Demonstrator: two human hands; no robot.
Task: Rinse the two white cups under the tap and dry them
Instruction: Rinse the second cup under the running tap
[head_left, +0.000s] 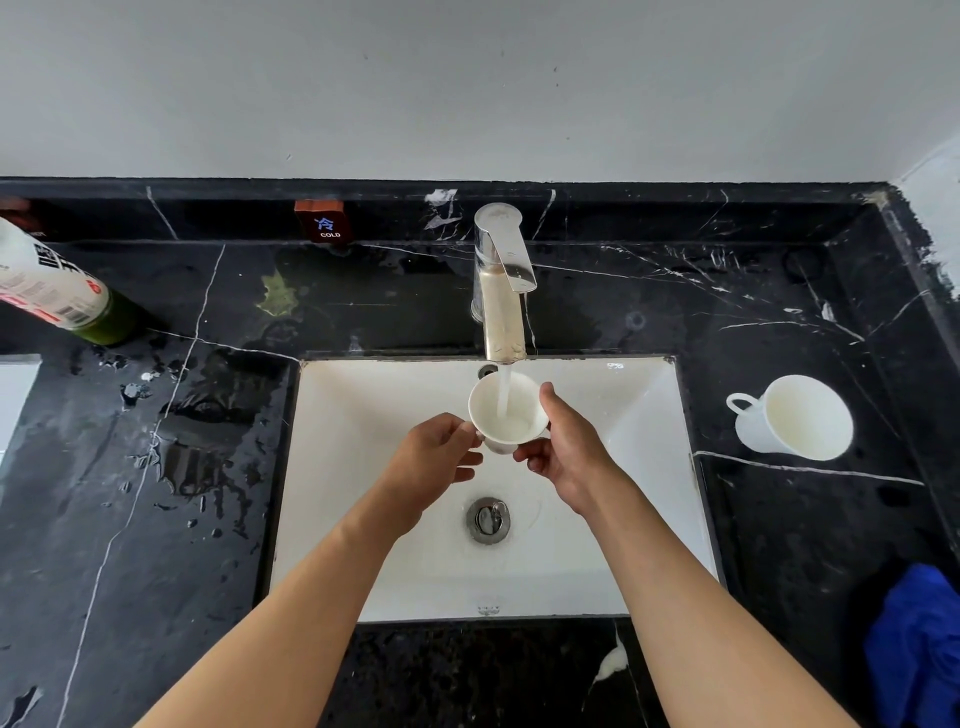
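A white cup (498, 415) is held upright over the white sink (363, 415), directly under the chrome tap (501, 280). Water runs from the tap into the cup. My left hand (434, 457) grips the cup's left side and my right hand (566, 449) grips its right side, thumb near the rim. A second white cup (795, 415) with a handle stands on the black counter to the right of the sink, tilted toward me in this wide view.
The black marble counter (156, 467) is wet left of the sink. A bottle with a white label (57, 291) leans at the far left. A blue cloth (919, 644) lies at the counter's right front. A drain plug (488, 519) sits in the basin.
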